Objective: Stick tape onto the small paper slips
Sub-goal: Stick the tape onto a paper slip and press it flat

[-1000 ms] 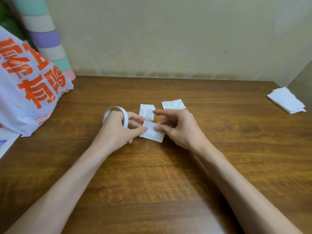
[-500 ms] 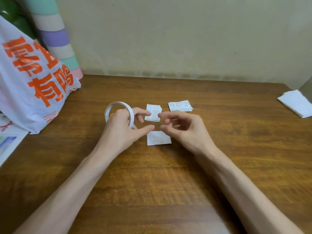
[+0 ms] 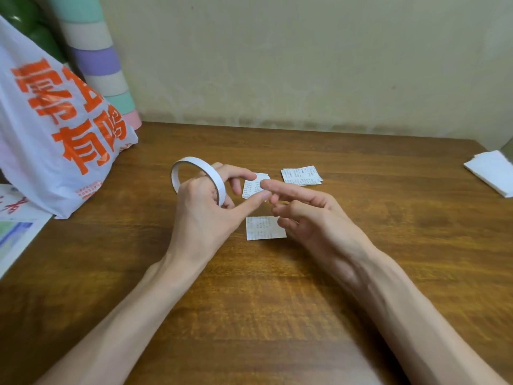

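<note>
Now left hand [image 3: 202,218] grips the thin white tape ring [image 3: 218,184], right hand [image 3: 313,218] fingers relaxed, empty, above a printed white paper slip [image 3: 263,229].

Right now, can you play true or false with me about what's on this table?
1. The left hand holds the tape roll. True.
2. Three paper slips lie on the table. True.
3. The bag has blue writing. False: the writing is orange.
4. The paper stack sits beside the bag. False: it sits at the table's far right edge.
</note>
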`<state>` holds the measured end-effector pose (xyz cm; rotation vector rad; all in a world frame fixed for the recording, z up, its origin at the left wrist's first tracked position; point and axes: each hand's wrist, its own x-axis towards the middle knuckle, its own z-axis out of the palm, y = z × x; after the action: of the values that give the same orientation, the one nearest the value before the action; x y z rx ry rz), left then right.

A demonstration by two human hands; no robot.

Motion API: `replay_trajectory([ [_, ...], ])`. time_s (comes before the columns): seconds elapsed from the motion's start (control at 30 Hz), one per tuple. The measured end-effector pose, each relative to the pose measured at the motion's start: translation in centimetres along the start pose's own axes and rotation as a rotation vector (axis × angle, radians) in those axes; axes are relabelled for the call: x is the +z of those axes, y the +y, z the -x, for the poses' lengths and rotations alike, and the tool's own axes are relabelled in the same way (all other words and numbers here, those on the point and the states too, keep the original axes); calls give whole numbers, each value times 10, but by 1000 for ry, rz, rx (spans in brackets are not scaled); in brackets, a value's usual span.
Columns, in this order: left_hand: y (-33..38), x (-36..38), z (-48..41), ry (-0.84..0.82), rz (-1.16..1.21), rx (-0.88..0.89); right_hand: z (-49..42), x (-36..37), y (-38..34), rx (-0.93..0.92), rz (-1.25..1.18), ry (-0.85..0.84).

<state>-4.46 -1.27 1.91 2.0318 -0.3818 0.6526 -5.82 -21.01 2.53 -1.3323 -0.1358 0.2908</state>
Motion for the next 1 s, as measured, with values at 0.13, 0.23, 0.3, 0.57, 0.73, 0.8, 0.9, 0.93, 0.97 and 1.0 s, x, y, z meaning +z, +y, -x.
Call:
replay_trajectory([
  [0.13,0,3,1,-36,35,-24,-1,0,-1,4,1,1],
  [0.23,3,4,2,-43,67,-23,-2,0,-1,6,9,7],
  [0.3,4,3,2,-41,81,-23,-2,0,-1,6,20,11],
  [0.57,5,2,1,-46,84,-51,0,0,-2,6,37,26],
  [0.73,3,2,0,-27,85,-45,0,2,-2,3,54,33],
  [0.8,3,2,0,-12,71,-33,0,2,-2,4,57,35],
  [0.9,4,3,2,30,19,1,0,3,-2,8,51,28],
  [0.93,5,3,2,44,4,15,0,4,-2,11,45,25],
  [0.97,5,4,3,56,-9,29,0,5,-2,15,40,22],
  [1.0,6,4,3,63,-18,42,0,6,-3,19,32,20],
])
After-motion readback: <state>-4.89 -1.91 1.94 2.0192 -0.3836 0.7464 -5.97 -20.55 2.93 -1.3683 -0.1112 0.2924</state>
